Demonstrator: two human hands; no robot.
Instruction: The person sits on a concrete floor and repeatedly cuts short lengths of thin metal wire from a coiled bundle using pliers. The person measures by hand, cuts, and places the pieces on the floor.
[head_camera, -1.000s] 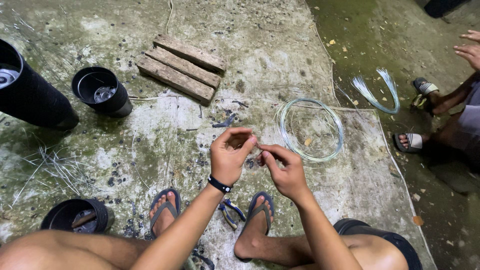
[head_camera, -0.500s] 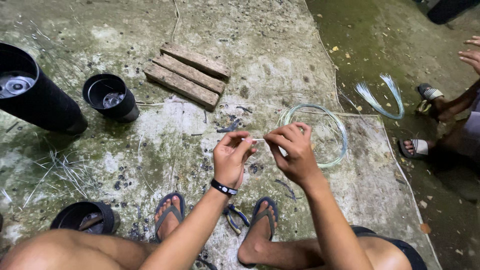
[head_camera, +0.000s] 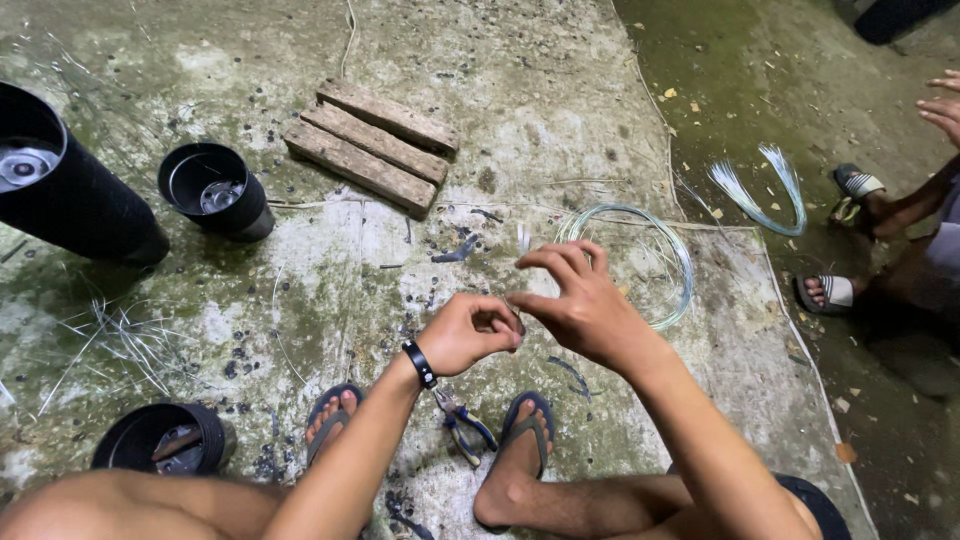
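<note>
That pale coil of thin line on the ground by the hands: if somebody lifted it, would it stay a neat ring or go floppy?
The coil of thin line would probably sag and spring loose: its loops lie unevenly, and I see nothing binding them. It looks light, being only fine strands. It likely would not roll, since it lies flat on the concrete floor.

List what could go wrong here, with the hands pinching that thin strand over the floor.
1. The thin strand pinched between left hand and right hand is barely visible; it might slip free or prick a finger.
2. The pliers lie between the sandalled feet, where a shifting foot could knock or step on them.
3. Loose cut strands and the wire coil lie on the floor close by; a bare leg or foot may snag them.
</note>
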